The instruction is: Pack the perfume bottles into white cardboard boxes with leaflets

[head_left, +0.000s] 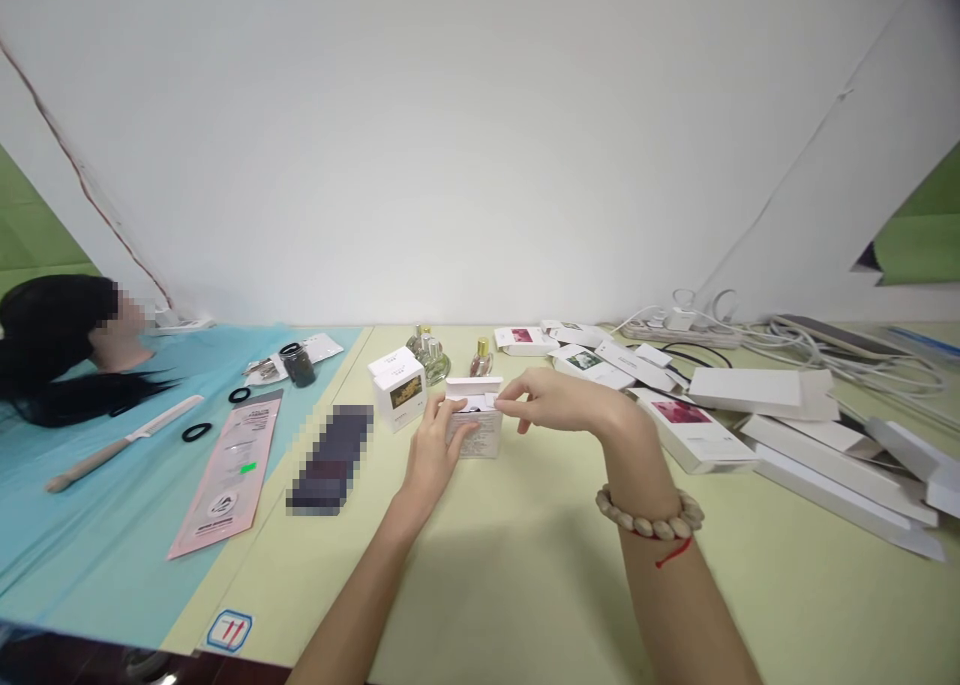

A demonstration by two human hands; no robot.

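A small white box (pixel 475 431) stands on the pale green table (pixel 525 565) in the middle. My left hand (pixel 431 450) is wrapped round its left side. My right hand (pixel 551 402), with a bead bracelet on the wrist, pinches the box's open top flap (pixel 474 390) from the right. Just left of it stands another small white box (pixel 400 389) with a dark picture on its front. Behind them are two small glass bottles (pixel 429 353) (pixel 481 358).
Several white boxes and flat cartons (pixel 750 390) lie to the right, with white cables and a power strip (pixel 679 327) behind. On the left, a dark phone (pixel 331 458), a pink packet (pixel 230 473), a comb (pixel 124 442), hair ties (pixel 197 432) and a mannequin head (pixel 60 345) on blue cloth.
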